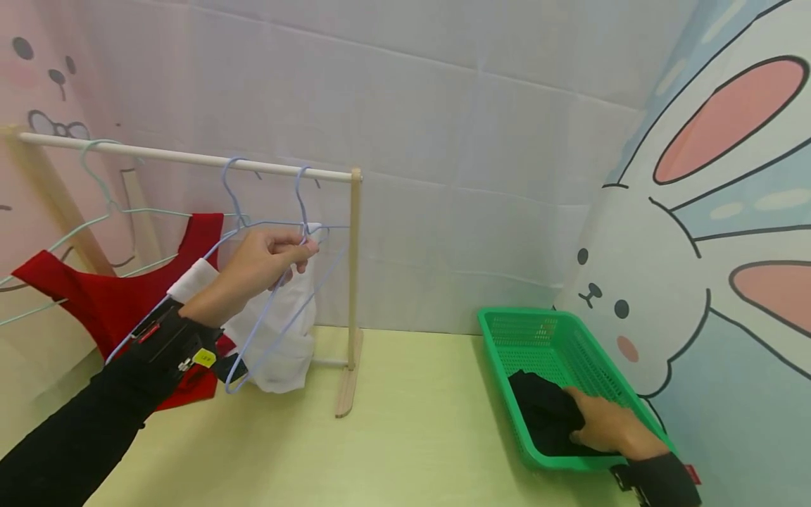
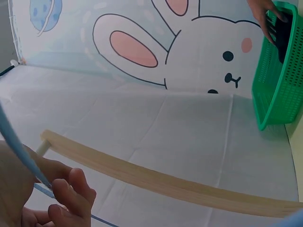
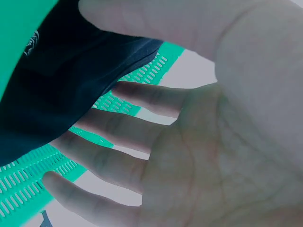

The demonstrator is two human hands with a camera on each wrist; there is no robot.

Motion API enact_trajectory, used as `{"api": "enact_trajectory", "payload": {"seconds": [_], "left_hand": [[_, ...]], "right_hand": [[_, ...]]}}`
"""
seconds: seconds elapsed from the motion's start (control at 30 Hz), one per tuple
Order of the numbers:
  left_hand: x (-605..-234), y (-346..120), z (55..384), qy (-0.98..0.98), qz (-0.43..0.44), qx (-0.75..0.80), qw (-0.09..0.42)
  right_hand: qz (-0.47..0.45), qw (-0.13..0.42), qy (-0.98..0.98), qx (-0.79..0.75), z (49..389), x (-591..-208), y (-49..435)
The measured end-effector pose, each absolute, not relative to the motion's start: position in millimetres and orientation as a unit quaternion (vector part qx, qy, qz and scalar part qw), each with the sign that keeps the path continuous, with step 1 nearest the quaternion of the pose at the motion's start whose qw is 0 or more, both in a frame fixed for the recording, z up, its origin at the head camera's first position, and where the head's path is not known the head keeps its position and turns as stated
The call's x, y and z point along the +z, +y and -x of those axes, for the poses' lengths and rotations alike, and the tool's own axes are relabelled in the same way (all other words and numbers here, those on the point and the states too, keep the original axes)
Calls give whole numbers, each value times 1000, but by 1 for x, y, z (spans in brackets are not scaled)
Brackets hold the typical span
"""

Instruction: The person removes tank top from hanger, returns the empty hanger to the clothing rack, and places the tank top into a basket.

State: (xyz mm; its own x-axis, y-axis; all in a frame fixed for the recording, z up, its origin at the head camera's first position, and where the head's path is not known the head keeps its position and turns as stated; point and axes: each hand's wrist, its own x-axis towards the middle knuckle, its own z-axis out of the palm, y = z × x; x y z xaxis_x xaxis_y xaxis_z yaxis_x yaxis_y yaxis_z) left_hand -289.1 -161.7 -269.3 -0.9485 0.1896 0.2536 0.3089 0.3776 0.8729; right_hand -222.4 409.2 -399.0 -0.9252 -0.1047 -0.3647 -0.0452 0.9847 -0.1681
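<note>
My left hand (image 1: 269, 264) pinches a light blue hanger (image 1: 262, 320) just under its hook, and the hook sits on the rail of a small clothes rack (image 1: 190, 155). The hanger is turned nearly edge-on. Behind that hand, a white garment (image 1: 285, 352) hangs from another blue hanger, partly hidden by the wrist. At the right, my right hand (image 1: 605, 422) reaches into a green basket (image 1: 579, 338) at a black folded cloth (image 1: 545, 412). In the right wrist view its fingers (image 3: 118, 127) are spread and fairly straight along the cloth's edge, with the thumb over the cloth.
A red garment (image 1: 139, 303) hangs from a mint green hanger (image 1: 95, 218) at the rack's left. The rack's wooden upright (image 1: 355, 282) stands on a foot (image 1: 348, 387) on the pale yellow table (image 1: 412, 422). A rabbit-printed sheet (image 1: 747, 352) borders the basket's right side.
</note>
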Motion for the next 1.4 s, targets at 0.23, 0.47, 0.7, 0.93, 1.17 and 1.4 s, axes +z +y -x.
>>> {"api": "enact_trajectory", "payload": {"seconds": [0.23,0.47,0.7,0.93,1.17,1.4], "left_hand": [[-272,-165,285,-838,132,-529,37],[-273,-166,279,-846,149,-511,36],[-278,-168,269,-860,169,-481,36],[-284,-166,255,-876,200,-437,50],[-287,-164,242,-879,241,-406,65],[-290,-160,224,-902,230,-351,102]], "right_hand": [[36,184,980,-71,222,-397,409],[44,136,988,-62,216,-387,408],[76,57,994,-50,209,-373,398],[97,12,994,-41,205,-364,378],[121,-40,991,-44,204,-364,356],[157,-79,981,-79,205,-366,328]]}}
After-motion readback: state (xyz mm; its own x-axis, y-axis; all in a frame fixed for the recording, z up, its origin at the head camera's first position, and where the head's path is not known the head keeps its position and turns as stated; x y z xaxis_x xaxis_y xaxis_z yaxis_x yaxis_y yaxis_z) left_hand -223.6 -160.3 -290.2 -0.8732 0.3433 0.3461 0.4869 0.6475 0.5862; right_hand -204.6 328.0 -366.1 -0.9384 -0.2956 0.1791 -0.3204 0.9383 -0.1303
